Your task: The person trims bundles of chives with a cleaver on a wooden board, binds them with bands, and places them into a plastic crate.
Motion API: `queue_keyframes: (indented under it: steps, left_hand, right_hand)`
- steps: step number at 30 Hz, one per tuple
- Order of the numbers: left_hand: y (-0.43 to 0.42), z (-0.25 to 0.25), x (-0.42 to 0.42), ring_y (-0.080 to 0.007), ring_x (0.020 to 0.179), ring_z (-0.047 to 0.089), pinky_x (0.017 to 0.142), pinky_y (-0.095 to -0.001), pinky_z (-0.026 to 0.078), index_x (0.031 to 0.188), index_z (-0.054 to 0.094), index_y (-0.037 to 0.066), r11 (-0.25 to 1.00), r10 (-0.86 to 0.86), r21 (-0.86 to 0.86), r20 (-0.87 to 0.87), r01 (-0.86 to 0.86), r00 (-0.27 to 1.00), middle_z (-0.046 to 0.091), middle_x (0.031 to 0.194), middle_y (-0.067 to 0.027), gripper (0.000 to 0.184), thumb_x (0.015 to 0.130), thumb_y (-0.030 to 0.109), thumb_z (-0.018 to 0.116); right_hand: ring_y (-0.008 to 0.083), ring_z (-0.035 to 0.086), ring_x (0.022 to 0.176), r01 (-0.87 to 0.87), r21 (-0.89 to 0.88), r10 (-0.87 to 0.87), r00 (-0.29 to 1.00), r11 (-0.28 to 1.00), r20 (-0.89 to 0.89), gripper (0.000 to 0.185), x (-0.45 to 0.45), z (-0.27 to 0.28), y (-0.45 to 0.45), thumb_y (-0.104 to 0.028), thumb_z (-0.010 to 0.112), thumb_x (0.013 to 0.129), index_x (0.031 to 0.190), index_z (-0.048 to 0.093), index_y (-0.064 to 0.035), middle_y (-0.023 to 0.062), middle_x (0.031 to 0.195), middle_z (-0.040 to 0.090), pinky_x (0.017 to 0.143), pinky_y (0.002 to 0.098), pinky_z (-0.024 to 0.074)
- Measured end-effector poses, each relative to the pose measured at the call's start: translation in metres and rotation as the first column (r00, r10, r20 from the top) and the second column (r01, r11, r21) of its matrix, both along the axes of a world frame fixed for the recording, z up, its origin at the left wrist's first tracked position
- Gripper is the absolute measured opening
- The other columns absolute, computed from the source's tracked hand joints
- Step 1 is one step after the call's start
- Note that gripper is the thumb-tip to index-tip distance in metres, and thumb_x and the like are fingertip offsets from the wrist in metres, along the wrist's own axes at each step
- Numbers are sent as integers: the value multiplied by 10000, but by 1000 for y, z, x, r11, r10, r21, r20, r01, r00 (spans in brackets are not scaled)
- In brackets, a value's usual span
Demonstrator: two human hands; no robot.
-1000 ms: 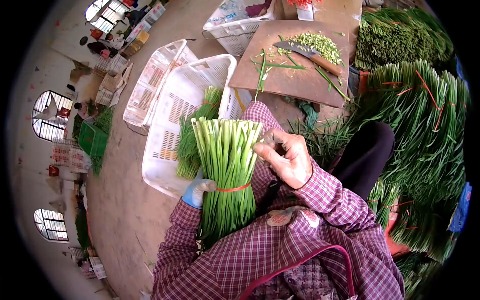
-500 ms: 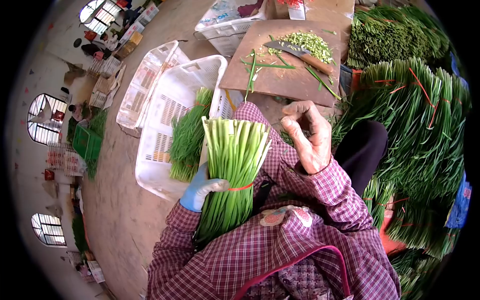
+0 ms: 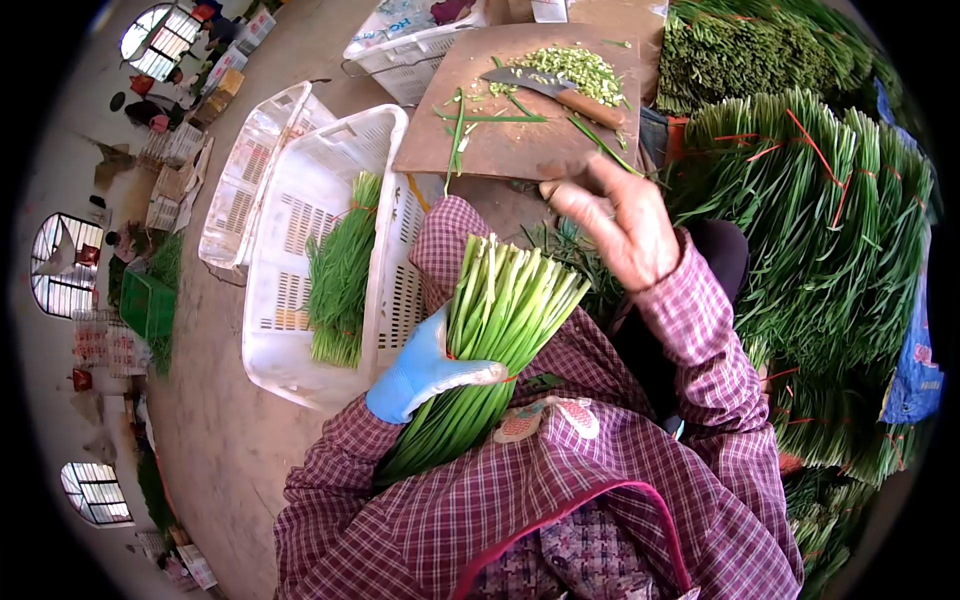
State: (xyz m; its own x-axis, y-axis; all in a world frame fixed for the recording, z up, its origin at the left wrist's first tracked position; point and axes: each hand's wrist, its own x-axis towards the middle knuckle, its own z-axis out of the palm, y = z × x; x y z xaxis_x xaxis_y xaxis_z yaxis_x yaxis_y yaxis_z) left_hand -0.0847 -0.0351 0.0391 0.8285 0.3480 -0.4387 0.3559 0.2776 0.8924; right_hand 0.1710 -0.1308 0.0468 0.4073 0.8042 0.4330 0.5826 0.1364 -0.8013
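Note:
My left hand (image 3: 425,370), in a blue and white glove, is wrapped round a bunch of garlic chives (image 3: 515,310). A red band circles the bunch, partly hidden by my thumb. The pale cut ends point up and away from me, and the leaves run down against my plaid sleeve and lap. My bare right hand (image 3: 625,220) hovers above and right of the cut ends, not touching them. Its fingers are bent and apart, slightly blurred, and nothing shows in them. Ahead, a knife (image 3: 555,93) with a wooden handle lies on a brown board (image 3: 440,150) beside chopped pieces (image 3: 580,70).
A white plastic crate (image 3: 265,350) at left holds another banded bunch (image 3: 345,265). A second white crate (image 3: 235,200) stands behind it, and a filled crate (image 3: 415,55) sits farther off. Large piles of banded chives (image 3: 800,230) are stacked on my right.
The bunch in my left hand has tilted to the right, its cut ends swinging rightward. My right hand has moved slightly up, its fingers loosening. The whole view has shifted a little.

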Motion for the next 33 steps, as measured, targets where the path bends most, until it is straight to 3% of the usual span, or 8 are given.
queue_keyframes:
  steps: [1,6,8,10,13,18,25,33]
  left_hand:
    - [0,-3,3,-174,1175,548,1023,-336,435,1408,355,-8,1000,-7,-5,4,7,1000,557,1289,-102,851,712,99,833]
    - [-3,-17,9,-186,1080,607,950,-327,482,1384,395,27,929,-94,351,-76,115,993,615,1196,-96,889,671,248,876]
    - [-6,-29,5,-230,1026,651,901,-335,506,1371,402,25,855,-84,504,-104,125,991,650,1132,-140,943,638,378,879]
    - [-12,-16,11,-197,1067,611,930,-327,487,1377,391,11,847,-109,499,-174,183,979,615,1183,-118,906,662,288,873]
    - [-14,-12,17,-175,1100,578,969,-324,462,1383,384,-2,808,-155,523,-255,271,954,589,1231,-108,894,678,247,874]
    - [-15,-11,21,-229,1086,609,949,-350,478,1371,394,18,729,-160,583,-365,359,917,615,1187,-137,913,664,342,874]
    - [-17,-21,20,-376,976,657,847,-421,527,1341,404,4,646,-139,668,-373,369,917,653,1059,-209,1021,589,527,854]
    - [-18,-30,18,-352,984,662,868,-401,523,1358,396,0,692,-159,649,-292,317,943,656,1099,-199,1028,593,514,853]
  right_hand:
    - [321,622,666,-16,190,6,999,982,52,471,-17,0,3,-464,615,891,930,596,5,127,764,639,640,407,521]
    - [348,565,823,47,-75,-8,890,996,456,673,-52,-8,-5,-533,741,720,1030,495,12,166,872,498,682,428,475]
    - [338,609,721,22,-80,5,948,997,318,485,-47,-18,-2,-395,730,767,948,531,8,154,809,580,626,421,492]
    - [319,646,631,-67,-111,82,988,992,131,284,-25,-31,2,-278,700,792,892,587,-37,144,745,642,573,421,508]
    - [286,667,728,302,-175,-222,903,937,369,155,-2,-31,-1,-208,633,845,867,596,-58,128,820,658,647,388,530]
    - [224,615,640,19,-92,30,865,996,501,394,-24,-1,-16,-479,653,846,821,592,-90,40,689,578,600,351,516]
    - [238,581,765,21,-181,106,744,983,660,291,-52,-13,-8,-260,752,680,758,554,-61,61,750,547,701,368,476]
    - [193,540,586,195,121,-219,636,973,740,172,7,-30,-7,-156,670,773,726,520,-84,64,671,539,551,357,497]
